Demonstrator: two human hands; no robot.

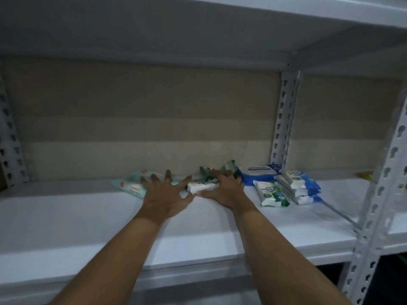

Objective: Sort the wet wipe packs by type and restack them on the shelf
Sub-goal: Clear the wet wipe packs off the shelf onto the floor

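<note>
Both arms reach onto the white shelf (pixel 88 216). My left hand (pixel 165 194) is spread with straight fingers over a pale green wipe pack with orange spots (pixel 130 186) lying flat. My right hand (pixel 224 190) lies on a small pile of green-and-white packs (pixel 201 187), thumb along its front edge. Behind it more dark green packs (pixel 229 167) stick up. To the right lie a large blue-and-white pack (pixel 259 172), a stack of blue-and-white packs (pixel 297 186) and one white pack with green print (pixel 272 194).
A perforated white upright (pixel 284 119) stands behind the packs at the back right, another (pixel 383 194) at the front right. The upper shelf (pixel 198 25) hangs close overhead. A beige wall closes the back. A yellowish item (pixel 364 175) lies on the neighbouring shelf.
</note>
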